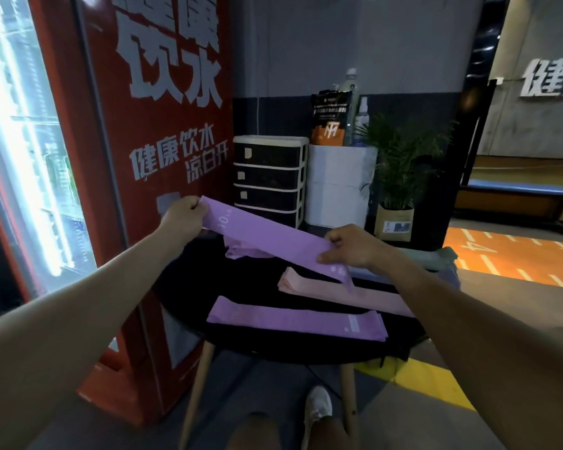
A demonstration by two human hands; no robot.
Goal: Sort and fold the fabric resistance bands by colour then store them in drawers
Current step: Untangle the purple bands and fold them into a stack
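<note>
left hand (183, 216) and right hand (350, 246) each pinch an end of a purple band (267, 237), stretched above the round black table (241, 339); pink band (322, 287) and flat purple band (293, 318) lie on the table.

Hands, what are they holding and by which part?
A purple band, stretched between them: left hand grips one end, right hand pinches the other.

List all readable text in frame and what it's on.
"健康饮水 凉白开": white characters on the red drinks cooler; a larger "饮水" sits above, its top row cut off.
"10": on the purple band held by the left hand and right hand; small letters after it blurred.
"健": white wall sign, next character cut off.
Black-and-orange pouch: print too small.
Drawer unit labels: unreadable.
</note>
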